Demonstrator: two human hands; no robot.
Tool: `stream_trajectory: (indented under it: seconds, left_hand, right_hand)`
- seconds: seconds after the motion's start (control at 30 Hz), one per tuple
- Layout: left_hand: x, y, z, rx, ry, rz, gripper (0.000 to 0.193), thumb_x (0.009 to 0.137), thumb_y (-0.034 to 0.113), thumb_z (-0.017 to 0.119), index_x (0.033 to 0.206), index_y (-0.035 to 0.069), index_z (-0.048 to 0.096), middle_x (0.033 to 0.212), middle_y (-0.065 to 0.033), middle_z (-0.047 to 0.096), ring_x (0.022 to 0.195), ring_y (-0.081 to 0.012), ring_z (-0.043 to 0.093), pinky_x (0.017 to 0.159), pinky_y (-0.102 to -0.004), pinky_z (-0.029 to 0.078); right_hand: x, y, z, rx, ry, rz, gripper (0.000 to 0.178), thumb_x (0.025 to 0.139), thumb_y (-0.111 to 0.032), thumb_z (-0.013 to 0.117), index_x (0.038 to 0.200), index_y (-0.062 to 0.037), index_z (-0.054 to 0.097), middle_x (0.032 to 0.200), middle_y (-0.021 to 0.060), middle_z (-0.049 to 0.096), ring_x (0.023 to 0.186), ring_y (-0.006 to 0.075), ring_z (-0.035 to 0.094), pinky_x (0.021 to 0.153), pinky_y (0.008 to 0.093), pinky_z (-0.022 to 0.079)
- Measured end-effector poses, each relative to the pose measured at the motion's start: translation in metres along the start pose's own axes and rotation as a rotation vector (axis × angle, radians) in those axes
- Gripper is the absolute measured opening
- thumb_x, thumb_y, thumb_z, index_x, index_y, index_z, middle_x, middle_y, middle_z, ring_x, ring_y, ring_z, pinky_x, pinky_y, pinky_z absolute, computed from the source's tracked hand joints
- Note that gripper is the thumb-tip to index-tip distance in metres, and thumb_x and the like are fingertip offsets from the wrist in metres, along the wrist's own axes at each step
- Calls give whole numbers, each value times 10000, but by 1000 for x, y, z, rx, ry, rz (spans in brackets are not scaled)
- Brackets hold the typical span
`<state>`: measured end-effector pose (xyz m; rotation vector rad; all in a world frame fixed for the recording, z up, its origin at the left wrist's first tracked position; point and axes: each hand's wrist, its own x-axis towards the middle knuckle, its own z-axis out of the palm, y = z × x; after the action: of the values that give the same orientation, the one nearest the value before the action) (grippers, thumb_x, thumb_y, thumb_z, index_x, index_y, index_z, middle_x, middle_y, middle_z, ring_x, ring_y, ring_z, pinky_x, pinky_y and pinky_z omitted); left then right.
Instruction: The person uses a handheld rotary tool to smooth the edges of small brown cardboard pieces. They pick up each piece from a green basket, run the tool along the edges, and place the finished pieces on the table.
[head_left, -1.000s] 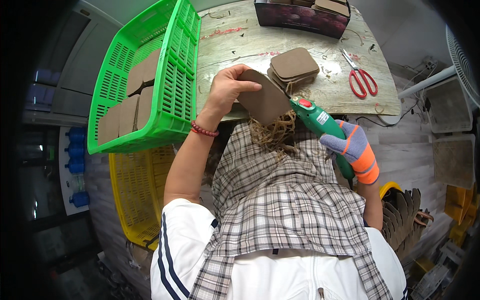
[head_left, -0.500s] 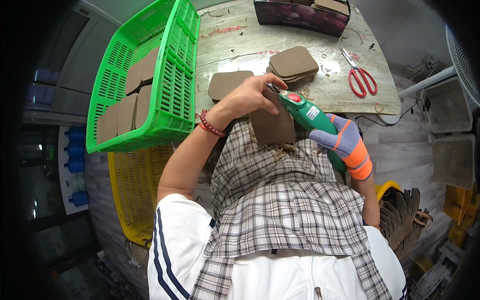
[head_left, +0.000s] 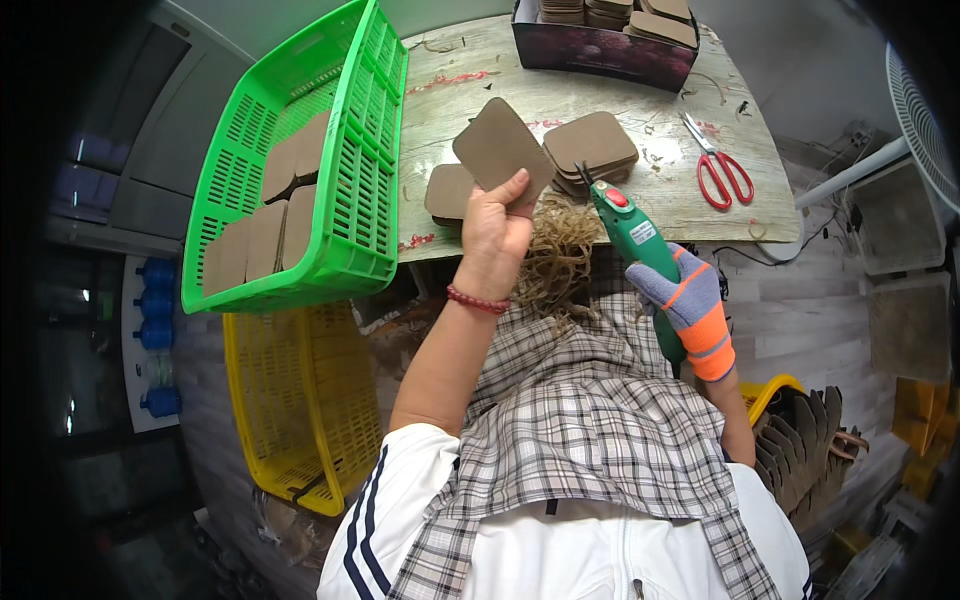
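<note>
My bare left hand [head_left: 497, 235] grips a brown flat piece with rounded corners [head_left: 498, 145], thumb on top, raised over the table edge. In my gloved right hand [head_left: 690, 310] is a green pair of electric scissors [head_left: 634, 238] with a red button; its dark tips point up and away, apart from the piece. Beyond the tips lies a stack of similar brown pieces [head_left: 592, 142]. A second stack [head_left: 447, 192] sits left of my left hand, partly hidden by it. Stringy tan trimmings [head_left: 556, 252] hang in a heap between my hands at the table edge.
A green crate [head_left: 345, 215] holding brown pieces stands at the left, above a yellow crate [head_left: 325, 400]. On the table [head_left: 440, 110] are a dark box [head_left: 603, 55] of pieces and red-handled scissors [head_left: 724, 180]. A yellow basket [head_left: 770, 388] with brown pieces is low right.
My left hand has turned and lifted the brown piece from my lap up over the table, away from the electric scissors. The trimmings now show. My right hand has shifted slightly.
</note>
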<state>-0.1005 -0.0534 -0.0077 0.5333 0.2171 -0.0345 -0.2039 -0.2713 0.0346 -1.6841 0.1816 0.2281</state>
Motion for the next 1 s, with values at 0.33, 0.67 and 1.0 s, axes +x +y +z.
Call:
stream_trajectory:
  seconds: [0.33, 0.67, 1.0]
  left_hand:
    - [-6, -29, 26, -221, 82, 15, 348, 801, -132, 591, 1112, 11, 527, 1128, -104, 565, 1044, -247, 561, 968, -378, 478]
    - [-15, -55, 27, -183, 66, -28, 441, 783, -154, 569, 1170, 45, 495, 1142, -90, 563, 1057, -240, 560, 921, -356, 496]
    - [40, 124, -18, 1204, -280, -55, 228, 772, -36, 636, 989, 14, 587, 892, -28, 643, 813, -98, 596, 748, -241, 474]
  right_hand:
    - [-4, 4, 3, 1, 19, 5, 382, 754, -260, 769, 980, 6, 616, 619, -13, 578, 512, 32, 495, 462, 198, 393]
    - [3, 1, 2, 44, 65, -15, 332, 756, -243, 766, 931, -2, 619, 603, -17, 568, 502, 30, 480, 448, 197, 367]
    - [-3, 0, -24, 159, 157, 6, 265, 777, -191, 739, 912, -10, 601, 612, -3, 555, 495, 52, 490, 466, 201, 386]
